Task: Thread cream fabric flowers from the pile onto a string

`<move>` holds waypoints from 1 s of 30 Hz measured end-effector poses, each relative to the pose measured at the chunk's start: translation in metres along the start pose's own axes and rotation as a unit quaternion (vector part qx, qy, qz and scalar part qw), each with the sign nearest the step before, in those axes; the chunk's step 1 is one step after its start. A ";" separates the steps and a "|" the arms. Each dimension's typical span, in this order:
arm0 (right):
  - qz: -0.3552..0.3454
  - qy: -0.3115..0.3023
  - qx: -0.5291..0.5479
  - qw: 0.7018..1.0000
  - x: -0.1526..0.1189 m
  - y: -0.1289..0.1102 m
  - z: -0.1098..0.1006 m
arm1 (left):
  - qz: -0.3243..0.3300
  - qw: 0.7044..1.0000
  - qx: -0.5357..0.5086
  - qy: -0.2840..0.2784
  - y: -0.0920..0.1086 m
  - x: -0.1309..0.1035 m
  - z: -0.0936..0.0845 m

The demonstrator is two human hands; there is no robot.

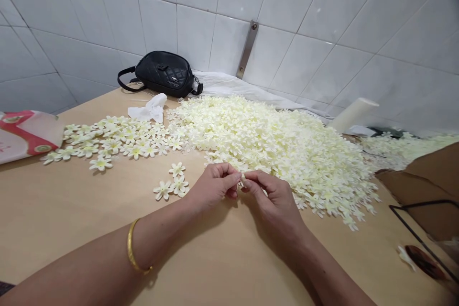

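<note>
My left hand (218, 182) and my right hand (269, 195) meet over the table, fingertips pinched on one small pale-yellow artificial flower (243, 181). Most of that flower is hidden by my fingers. Right behind my hands rises a large heap of similar white-yellow flowers (265, 134). To the left of my left hand lie a few loose flowers (178, 184). Farther left, a flat spread of flowers (122, 136) shows yellow centres. A gold bangle circles my left wrist.
A black quilted bag (165, 74) stands by the tiled wall, with a crumpled white tissue (152, 109) before it. At the left edge lies a pink-and-red bag (28, 136). On the right are a white roll (353, 114), a brown cardboard box (426, 186) and a dark metal frame (412, 229).
</note>
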State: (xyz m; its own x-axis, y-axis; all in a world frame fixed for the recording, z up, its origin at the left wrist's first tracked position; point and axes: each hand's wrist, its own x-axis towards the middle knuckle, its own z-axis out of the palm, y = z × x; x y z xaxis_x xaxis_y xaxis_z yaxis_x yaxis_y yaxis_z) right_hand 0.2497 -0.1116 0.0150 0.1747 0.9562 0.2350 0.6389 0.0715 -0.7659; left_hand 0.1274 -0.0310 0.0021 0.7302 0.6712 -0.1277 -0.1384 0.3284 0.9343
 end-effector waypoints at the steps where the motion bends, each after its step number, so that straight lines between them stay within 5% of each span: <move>1: 0.001 -0.011 0.011 1.000 0.000 0.000 0.000 | 0.005 1.000 0.006 -0.002 0.000 0.000 0.000; 30: 0.080 0.036 0.159 0.983 0.000 -0.001 0.001 | -0.030 0.990 -0.132 -0.040 0.002 0.001 0.002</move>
State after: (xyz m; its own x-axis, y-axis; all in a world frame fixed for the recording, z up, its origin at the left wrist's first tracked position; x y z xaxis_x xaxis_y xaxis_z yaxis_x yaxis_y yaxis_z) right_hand 0.2479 -0.1117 0.0151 0.3126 0.9410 0.1295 0.3339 0.0188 -0.9424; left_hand 0.1296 -0.0310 0.0041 0.7916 0.5939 -0.1436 -0.2560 0.5357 0.8047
